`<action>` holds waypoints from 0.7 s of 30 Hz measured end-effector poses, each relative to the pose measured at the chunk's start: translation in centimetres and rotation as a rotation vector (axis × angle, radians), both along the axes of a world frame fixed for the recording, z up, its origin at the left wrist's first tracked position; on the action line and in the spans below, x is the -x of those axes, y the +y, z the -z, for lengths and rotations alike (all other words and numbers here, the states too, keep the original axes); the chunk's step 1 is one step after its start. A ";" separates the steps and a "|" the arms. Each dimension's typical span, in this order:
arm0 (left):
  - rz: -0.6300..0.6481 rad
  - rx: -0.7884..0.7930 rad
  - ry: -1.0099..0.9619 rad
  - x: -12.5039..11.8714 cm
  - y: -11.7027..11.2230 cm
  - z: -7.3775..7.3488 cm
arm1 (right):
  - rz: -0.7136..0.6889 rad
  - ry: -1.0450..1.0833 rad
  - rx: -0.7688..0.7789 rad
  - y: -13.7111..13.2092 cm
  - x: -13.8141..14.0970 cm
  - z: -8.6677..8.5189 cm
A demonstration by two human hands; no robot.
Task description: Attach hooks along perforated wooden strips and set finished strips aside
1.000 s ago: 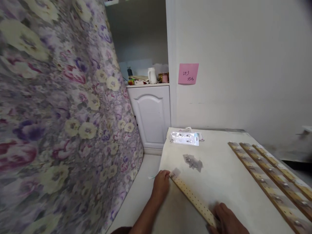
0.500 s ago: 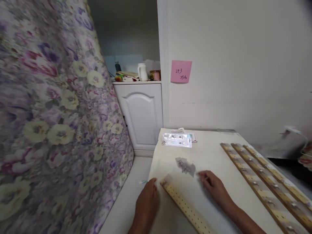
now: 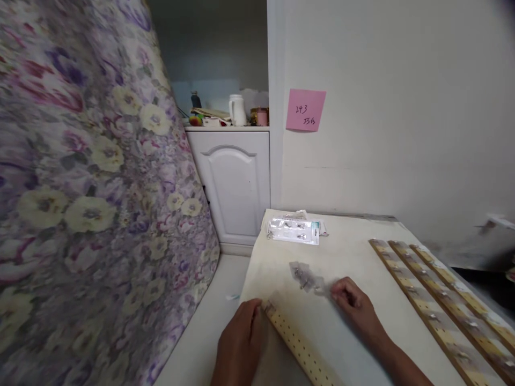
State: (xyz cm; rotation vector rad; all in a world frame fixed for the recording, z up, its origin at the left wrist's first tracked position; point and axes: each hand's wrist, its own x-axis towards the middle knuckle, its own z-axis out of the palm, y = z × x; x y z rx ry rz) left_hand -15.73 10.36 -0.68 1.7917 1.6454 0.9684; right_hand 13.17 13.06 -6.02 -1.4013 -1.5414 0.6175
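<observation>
My left hand (image 3: 240, 339) is closed, its fingertips at the near-left end of a pale wooden strip with rows of holes (image 3: 295, 343). Whether it holds anything is hidden. A small clear plastic piece (image 3: 276, 300) lies on that end of the strip. My right hand (image 3: 357, 306) is pinched at the right edge of some small clear plastic bags (image 3: 304, 276), which contain small shiny parts. One bag stretches out to its fingertips.
Several wooden strips (image 3: 418, 300) with clear bags on them lie along the table's right side. Flat blister packs (image 3: 293, 230) lie at the back of the pale table (image 3: 346, 252). A flowered curtain (image 3: 100, 214) hangs at the left, beside a white cabinet (image 3: 233, 182).
One small bag has shifted right, out of the pile, along with my right fingertips. My left hand has come closer to the strip's end. The view has shifted slightly.
</observation>
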 end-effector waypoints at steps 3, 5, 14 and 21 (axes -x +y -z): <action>0.095 0.110 -0.195 -1.7 -1.1 -0.3 | -0.064 -0.075 -0.119 -1.7 0.5 -1.4; 0.149 0.243 -0.367 -3.2 -1.7 0.0 | -0.118 -0.161 -0.198 -2.9 1.4 -2.2; 0.108 0.519 -0.917 -6.0 -2.1 2.1 | -0.288 -0.238 -0.043 -5.0 6.2 -1.5; 0.009 0.491 -0.846 -4.7 -1.4 2.1 | -0.418 -0.129 -0.174 -4.3 5.8 -0.5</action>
